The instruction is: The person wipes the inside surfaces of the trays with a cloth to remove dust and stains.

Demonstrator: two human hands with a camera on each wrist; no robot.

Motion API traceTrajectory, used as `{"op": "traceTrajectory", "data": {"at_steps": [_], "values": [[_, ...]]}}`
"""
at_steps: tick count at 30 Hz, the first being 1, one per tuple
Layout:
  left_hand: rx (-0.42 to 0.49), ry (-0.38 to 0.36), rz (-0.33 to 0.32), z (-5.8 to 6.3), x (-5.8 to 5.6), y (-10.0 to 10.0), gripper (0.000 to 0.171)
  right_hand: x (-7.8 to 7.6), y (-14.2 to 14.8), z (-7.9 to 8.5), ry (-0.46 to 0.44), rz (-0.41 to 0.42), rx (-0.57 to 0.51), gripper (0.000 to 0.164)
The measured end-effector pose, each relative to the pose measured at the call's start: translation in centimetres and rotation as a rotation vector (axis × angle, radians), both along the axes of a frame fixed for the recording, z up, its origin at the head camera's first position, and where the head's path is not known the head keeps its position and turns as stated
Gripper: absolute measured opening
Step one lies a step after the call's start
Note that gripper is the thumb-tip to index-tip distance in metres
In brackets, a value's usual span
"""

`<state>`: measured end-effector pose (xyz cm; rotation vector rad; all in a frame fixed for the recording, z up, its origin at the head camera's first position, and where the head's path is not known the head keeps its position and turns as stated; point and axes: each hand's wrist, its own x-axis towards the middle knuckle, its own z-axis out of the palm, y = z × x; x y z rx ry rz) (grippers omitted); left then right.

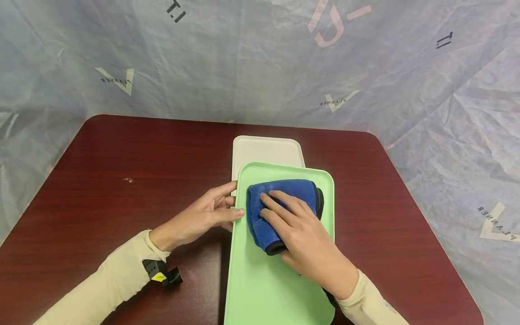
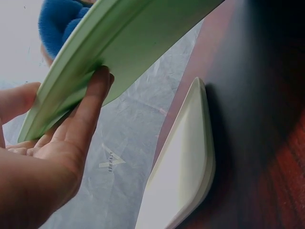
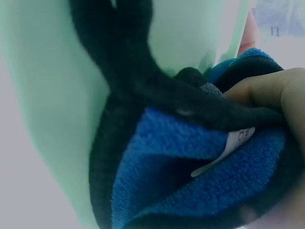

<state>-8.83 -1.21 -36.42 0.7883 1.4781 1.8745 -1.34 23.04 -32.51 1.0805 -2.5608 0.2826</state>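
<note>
Your left hand [image 1: 209,212], on the left, grips the long edge of the pale green rectangular tray [image 1: 268,291], thumb over the rim and fingers underneath. You have the tray raised above the dark red wood-look table [image 1: 122,216]. Beyond its far end, a white rounded-corner tray [image 1: 266,151] lies on the tabletop, partly covered from your head view. On the green tray's inner face sits a folded blue plush cloth with black edging [image 1: 298,188]; your right hand [image 1: 306,239] presses on it, fingers spread and extended.

Hazy, washed-out right wrist view
</note>
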Motion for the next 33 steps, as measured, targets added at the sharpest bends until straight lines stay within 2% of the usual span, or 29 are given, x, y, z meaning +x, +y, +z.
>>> {"op": "traceTrajectory", "data": {"at_steps": [8, 20, 33], "values": [[-0.011, -0.010, -0.002, 0.1, 0.0, -0.1, 0.063, -0.3, -1.2, 0.1, 0.022, 0.023, 0.012, 0.058], [-0.007, 0.005, 0.001, 0.3, 0.1, 0.0, 0.057, 0.7, -0.9, -0.6, 0.042, 0.052, 0.002, 0.056], [0.005, 0.000, 0.005, 0.1, -0.1, -0.2, 0.057, 1.2, 0.9, -0.9, 0.034, -0.038, -0.006, 0.051]]}}
